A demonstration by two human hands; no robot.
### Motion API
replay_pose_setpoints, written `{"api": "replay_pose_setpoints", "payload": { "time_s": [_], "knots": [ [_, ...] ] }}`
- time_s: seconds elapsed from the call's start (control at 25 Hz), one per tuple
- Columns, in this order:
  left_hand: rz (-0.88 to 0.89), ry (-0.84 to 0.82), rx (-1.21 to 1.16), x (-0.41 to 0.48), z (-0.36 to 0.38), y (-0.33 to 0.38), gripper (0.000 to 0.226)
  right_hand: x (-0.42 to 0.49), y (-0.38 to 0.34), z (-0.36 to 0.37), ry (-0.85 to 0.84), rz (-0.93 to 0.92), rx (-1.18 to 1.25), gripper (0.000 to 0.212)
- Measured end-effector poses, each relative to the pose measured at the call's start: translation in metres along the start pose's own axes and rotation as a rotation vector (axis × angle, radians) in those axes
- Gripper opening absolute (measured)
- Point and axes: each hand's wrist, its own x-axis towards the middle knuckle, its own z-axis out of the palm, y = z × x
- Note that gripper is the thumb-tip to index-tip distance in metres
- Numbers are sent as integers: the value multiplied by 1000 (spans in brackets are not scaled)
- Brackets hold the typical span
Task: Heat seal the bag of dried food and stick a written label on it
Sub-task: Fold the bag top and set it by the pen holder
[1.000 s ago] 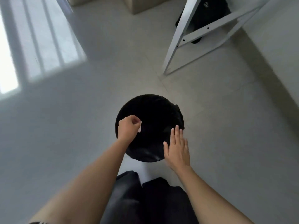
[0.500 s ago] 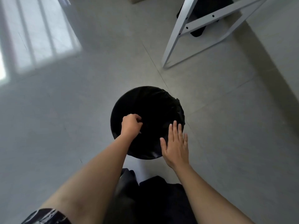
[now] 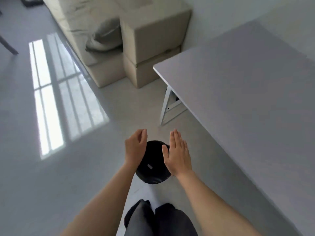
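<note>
- Head view: we look down on a glossy pale-grey tiled floor (image 3: pixel 51 167), with window light reflected across its left part.
- A white flat-topped table on white metal legs (image 3: pixel 247 91) fills the right side.
- A beige cushioned sofa (image 3: pixel 144 40) stands at the top.
- A round black bin lined with black plastic (image 3: pixel 153 179) sits on the floor just ahead of our legs, between our forearms.
- Our left hand (image 3: pixel 135 148) hangs over the bin's left rim, fingers loosely curled and holding nothing. Our right hand (image 3: pixel 177 156) hangs over the right rim, flat, fingers straight and together, also holding nothing.
- A small pale scrap (image 3: pixel 150 166) lies inside the bin; we judge it to be discarded label backing.
- The bag of dried food shows nowhere in this view, so we cannot say where it lies.
- We expect that bag to be light, thin and slippery, with brittle contents. We would take it by both top corners, keeping the mouth flat for sealing.
</note>
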Motion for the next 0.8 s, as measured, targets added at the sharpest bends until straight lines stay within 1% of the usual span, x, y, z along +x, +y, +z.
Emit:
{"api": "replay_pose_setpoints", "payload": {
  "time_s": [0.08,0.12,0.2,0.28,0.4,0.52,0.64,0.8],
  "knots": [
    [132,39,-61,-17,-30,60,21,-9,-19,-58,109,2,9,77],
    [179,26,-72,-23,-38,86,20,-13,-23,-84,164,13,10,76],
    [267,-54,-67,-29,-41,133,24,-17,-16,-130,286,70,8,76],
    [376,-152,-14,-30,-28,168,30,-22,1,-167,375,134,-5,76],
    [562,-344,65,-50,12,231,39,-53,51,-220,526,271,-49,75],
    [715,-514,126,-83,60,286,44,-104,112,-259,632,435,-85,76],
    [817,-654,139,-121,108,323,46,-155,165,-277,684,580,-99,78],
    [916,-828,174,-186,194,358,48,-216,245,-289,731,756,-103,77]
  ]
}}
